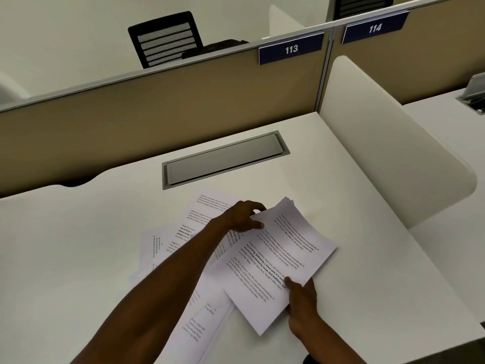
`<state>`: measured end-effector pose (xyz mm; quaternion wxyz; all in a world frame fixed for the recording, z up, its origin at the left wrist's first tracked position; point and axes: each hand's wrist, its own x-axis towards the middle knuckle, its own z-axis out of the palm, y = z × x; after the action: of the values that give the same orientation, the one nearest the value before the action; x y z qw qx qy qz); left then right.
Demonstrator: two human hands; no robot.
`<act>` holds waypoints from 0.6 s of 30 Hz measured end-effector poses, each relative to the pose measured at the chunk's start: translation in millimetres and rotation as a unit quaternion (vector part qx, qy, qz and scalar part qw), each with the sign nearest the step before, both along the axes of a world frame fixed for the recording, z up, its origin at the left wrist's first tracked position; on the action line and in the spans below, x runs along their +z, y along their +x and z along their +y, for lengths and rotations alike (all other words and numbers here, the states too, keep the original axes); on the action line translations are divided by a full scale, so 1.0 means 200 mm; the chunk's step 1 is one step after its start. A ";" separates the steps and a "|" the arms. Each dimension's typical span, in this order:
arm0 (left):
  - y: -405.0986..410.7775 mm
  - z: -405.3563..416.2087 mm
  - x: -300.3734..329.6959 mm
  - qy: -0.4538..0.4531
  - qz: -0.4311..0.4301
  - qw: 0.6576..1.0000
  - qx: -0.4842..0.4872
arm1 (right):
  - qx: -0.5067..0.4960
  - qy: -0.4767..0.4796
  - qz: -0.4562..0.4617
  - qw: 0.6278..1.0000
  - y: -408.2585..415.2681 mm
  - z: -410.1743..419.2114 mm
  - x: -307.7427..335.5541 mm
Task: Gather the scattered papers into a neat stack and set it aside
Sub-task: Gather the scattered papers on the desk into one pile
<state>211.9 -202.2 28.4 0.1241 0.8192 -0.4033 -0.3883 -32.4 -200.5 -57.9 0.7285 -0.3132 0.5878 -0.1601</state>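
Several printed white papers lie fanned out on the white desk [78, 245]. A small gathered stack of papers [278, 261] is lifted at an angle on the right. My right hand [301, 303] pinches its near edge, thumb on top. My left hand [244, 218] reaches across and grips the stack's far left edge with thumb and fingers. Loose scattered sheets [168, 248] spread out beneath my left forearm, which hides part of them, and one sheet [202, 321] lies near the desk's front edge.
A grey metal cable hatch [225, 158] is set into the desk behind the papers. A tan partition [157, 106] with label 113 closes the back. A white rounded side divider [388, 143] bounds the right. A black chair [165, 39] stands beyond the partition.
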 end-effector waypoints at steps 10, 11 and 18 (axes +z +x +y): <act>-0.08 0.03 0.07 -0.068 -0.009 0.997 0.030 | 0.016 0.020 -0.036 0.999 0.04 -0.01 0.00; -0.08 0.03 0.09 -0.085 -0.004 0.995 0.045 | 0.016 0.025 -0.039 0.999 0.03 -0.02 0.01; -0.03 0.09 0.19 -0.174 0.194 0.952 0.163 | 0.017 -0.085 -0.038 0.996 0.05 -0.09 0.10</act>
<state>206.2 -183.7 66.3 0.4022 0.7482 -0.2939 -0.4383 -21.8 -219.3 -38.8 0.7237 -0.3772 0.5388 -0.2091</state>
